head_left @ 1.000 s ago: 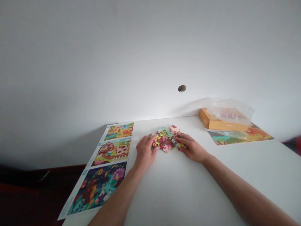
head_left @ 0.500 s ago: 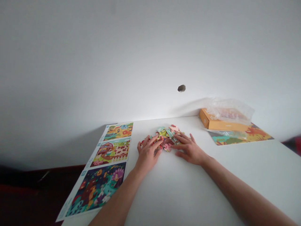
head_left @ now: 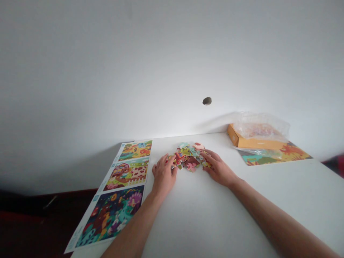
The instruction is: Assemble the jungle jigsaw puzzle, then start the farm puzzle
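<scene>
A plain white wall [head_left: 161, 53] rises behind the smooth white table [head_left: 215, 215], with a small dark oval hole [head_left: 207, 101] above the table's far edge. Left of the table lies shadowed reddish-brown floor [head_left: 32, 222].

Puzzle pieces [head_left: 189, 157] partly hidden under left hand [head_left: 162, 175] and right hand [head_left: 219, 168]

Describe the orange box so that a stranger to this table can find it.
Look at the far right corner of the white table, by the wall. There a flat orange box lies on a colourful picture sheet. It alone is partly covered by a clear plastic bag.
</scene>
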Tool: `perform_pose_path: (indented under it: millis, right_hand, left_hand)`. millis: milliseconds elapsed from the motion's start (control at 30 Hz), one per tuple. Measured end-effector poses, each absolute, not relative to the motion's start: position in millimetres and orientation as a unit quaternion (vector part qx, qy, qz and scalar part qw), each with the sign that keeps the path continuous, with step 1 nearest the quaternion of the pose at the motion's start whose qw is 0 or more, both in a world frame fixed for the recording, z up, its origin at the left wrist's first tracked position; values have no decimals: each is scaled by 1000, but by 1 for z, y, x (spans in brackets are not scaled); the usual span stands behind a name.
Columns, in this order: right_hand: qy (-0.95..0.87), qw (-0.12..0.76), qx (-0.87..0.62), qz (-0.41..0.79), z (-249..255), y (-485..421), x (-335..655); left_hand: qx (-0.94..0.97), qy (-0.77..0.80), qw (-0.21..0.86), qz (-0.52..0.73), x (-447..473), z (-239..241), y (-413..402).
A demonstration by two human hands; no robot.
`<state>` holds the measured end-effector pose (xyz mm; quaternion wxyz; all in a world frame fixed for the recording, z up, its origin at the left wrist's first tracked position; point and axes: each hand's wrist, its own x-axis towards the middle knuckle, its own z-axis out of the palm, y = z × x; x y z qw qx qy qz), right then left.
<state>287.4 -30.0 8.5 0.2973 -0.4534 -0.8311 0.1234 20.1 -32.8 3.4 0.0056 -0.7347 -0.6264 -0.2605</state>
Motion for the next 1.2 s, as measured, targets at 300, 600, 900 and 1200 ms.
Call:
perform_pose_path:
  millis: [300,600,900,1200]
  right_hand:
    - [-744,278,-605,62,-4,-22,299]
    - [-743,315,-579,115,-2,-21,297]
    - [-785,365,-477,151,0,-25,291]
    - [-823,326,-419,201,14,-32,289]
  left_hand:
    - [-715,-625,27,-312,9,-2,-26]
    - [-702,-620,-12,-350,13,-4,-26]
    - [-799,-513,-35,-313,22,7,-33]
    - [-855,-457,-59,-238,27,12,-41]
